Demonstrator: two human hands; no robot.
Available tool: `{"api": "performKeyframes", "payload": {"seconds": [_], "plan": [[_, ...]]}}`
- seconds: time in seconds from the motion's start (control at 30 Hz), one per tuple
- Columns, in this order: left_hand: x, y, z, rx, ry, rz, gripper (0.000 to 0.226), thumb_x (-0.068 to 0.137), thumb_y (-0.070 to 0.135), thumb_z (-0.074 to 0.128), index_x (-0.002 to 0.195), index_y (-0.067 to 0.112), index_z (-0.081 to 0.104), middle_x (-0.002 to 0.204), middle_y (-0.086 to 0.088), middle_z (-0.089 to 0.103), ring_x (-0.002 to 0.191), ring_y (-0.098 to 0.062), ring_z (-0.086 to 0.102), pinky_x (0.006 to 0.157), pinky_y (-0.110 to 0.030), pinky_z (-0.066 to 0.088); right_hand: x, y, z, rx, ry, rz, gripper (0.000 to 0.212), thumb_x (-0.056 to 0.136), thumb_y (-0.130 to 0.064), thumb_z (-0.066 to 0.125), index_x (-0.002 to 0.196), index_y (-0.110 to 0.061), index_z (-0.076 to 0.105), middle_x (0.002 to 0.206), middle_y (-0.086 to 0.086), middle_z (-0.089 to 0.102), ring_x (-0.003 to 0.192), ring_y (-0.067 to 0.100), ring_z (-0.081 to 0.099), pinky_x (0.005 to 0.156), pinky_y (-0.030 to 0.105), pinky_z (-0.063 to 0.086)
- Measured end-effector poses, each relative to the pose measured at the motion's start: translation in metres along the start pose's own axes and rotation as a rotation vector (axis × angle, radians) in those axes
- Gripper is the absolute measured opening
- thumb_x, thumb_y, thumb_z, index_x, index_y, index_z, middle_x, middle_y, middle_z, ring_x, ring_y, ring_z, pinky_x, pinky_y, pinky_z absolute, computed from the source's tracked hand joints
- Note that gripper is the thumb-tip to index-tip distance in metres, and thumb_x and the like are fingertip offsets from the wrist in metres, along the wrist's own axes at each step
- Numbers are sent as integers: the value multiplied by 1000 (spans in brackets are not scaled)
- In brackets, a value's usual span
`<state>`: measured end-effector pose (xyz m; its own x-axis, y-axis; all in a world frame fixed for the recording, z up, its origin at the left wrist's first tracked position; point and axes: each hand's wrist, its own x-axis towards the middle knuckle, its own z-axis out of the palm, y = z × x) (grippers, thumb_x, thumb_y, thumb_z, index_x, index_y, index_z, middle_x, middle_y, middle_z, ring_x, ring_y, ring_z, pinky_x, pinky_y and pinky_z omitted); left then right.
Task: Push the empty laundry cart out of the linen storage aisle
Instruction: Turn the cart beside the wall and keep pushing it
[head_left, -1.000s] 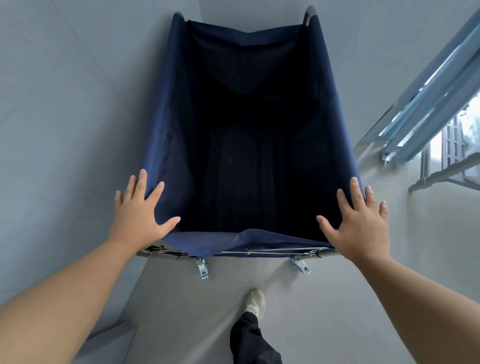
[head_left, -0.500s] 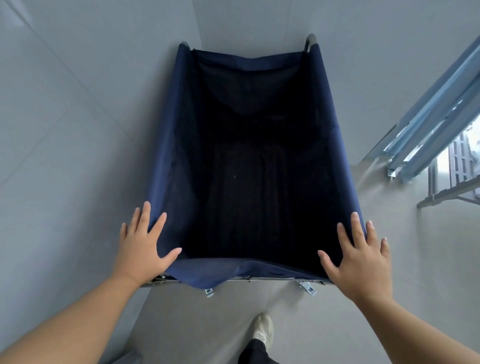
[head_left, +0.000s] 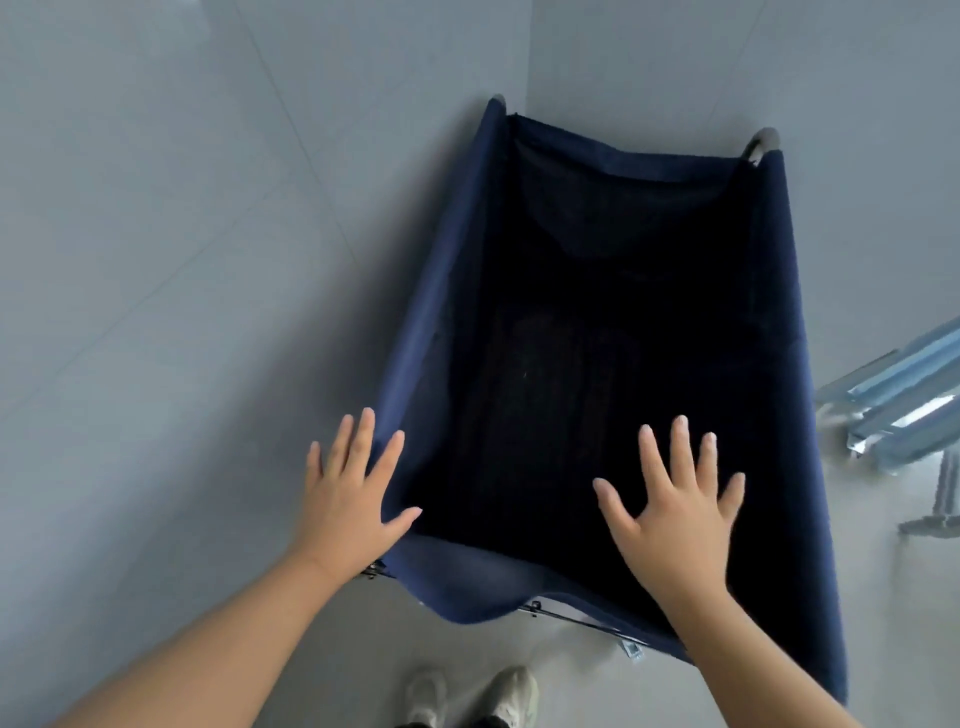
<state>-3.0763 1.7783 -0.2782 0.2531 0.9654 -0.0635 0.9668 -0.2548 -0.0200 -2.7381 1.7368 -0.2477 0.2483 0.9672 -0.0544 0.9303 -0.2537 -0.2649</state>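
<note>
The laundry cart (head_left: 431, 291) is a deep navy fabric bin on a metal frame (head_left: 571, 616), seen from above; its inside is dark and holds nothing. It stands angled, its far left corner close to the grey wall. My left hand (head_left: 348, 499) lies flat on the cart's near left corner, fingers spread, thumb over the rim. My right hand (head_left: 675, 519) is spread flat over the cart's opening, inward of the near right corner, gripping nothing.
A grey tiled wall (head_left: 182, 260) runs along the left and meets another wall behind the cart. Pale blue metal rails (head_left: 893, 410) jut in at the right. My two light shoes (head_left: 467, 696) stand on the grey floor just behind the cart.
The cart has swung to the right of the view and now sits angled. My right hand has come off the near right corner and moved inward over the opening. Both feet are now in view.
</note>
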Motion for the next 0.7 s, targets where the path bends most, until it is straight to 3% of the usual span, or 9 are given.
{"api": "performKeyframes", "payload": {"seconds": [0.17,0.3,0.47,0.53,0.6,0.7], "plan": [[-6,1,2,-25,8,37,102,64,66,76,148,20,40,161,-22,24,144,-44,32,102,-66,39,98,-113,18,56,-69,-283,82,91,-76,31,158,-29,24,171,1,4,157,30,-5,122,57,-4],[-9,-1,5,-89,19,9,102,66,68,71,150,23,36,162,-21,23,145,-41,27,103,-63,40,180,-188,28,-3,-80,-473,84,91,-79,19,159,-30,21,171,0,0,157,28,-7,122,56,-4],[-1,-6,8,-119,26,64,106,43,67,78,137,28,47,150,-17,37,133,-37,38,84,-58,54,283,-254,42,-115,-88,-548,83,93,-77,18,160,-29,20,171,1,-2,157,27,-9,123,54,-2],[6,-8,9,-105,93,53,77,62,58,70,131,32,48,142,-14,43,126,-33,44,73,-53,58,318,-272,51,-179,-133,-541,82,93,-76,22,160,-28,22,171,3,0,157,27,-8,124,53,-1],[11,-9,16,-122,205,39,34,94,33,45,128,34,50,137,-11,48,121,-29,50,67,-49,60,340,-281,60,-235,-214,-512,84,91,-78,23,160,-29,22,171,6,0,157,26,-8,125,51,-1],[15,-14,23,-94,271,40,33,104,28,29,127,36,51,135,-10,50,120,-26,52,66,-47,60,352,-283,72,-250,-225,-479,88,87,-83,19,159,-31,25,171,7,1,156,28,-11,125,52,0]]}}
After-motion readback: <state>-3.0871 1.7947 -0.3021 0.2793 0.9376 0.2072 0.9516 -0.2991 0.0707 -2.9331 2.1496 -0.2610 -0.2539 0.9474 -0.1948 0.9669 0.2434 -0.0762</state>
